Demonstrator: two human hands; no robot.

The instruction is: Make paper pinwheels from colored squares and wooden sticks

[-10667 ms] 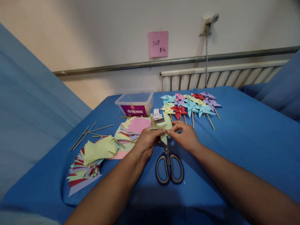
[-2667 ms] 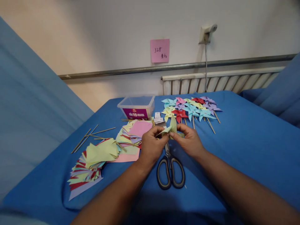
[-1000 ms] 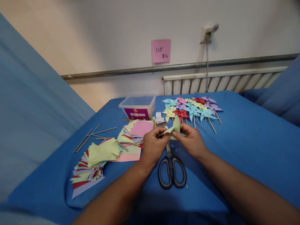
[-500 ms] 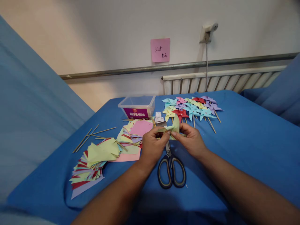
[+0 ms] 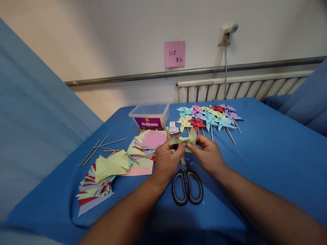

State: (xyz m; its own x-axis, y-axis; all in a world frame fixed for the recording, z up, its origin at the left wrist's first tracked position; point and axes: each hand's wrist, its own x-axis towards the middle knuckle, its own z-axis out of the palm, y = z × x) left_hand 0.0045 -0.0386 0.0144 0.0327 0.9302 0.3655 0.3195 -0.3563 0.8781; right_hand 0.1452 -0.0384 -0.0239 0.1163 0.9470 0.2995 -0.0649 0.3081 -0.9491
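A pale yellow-green paper pinwheel, its blades folded toward the middle, is held up between my two hands. My left hand pinches its left side with thumb and fingers. On the other side my right hand is closed on it, the thumb near the centre. The fingers hide part of the paper, and I cannot tell whether a pin is in it. Below the hands lie scissors with dark handles toward me; their blade tips are hidden. Small white boxes stand just behind the left hand.
Several finished pinwheels on sticks lie at the back right. A clear plastic box stands at the back. Stacks of coloured paper and pink sheets spread on the left, with loose sticks beyond. Blue cloth covers the table.
The upright blade of the held paper has come down slightly and the left flap shows more. Both hands keep nearly the same place.
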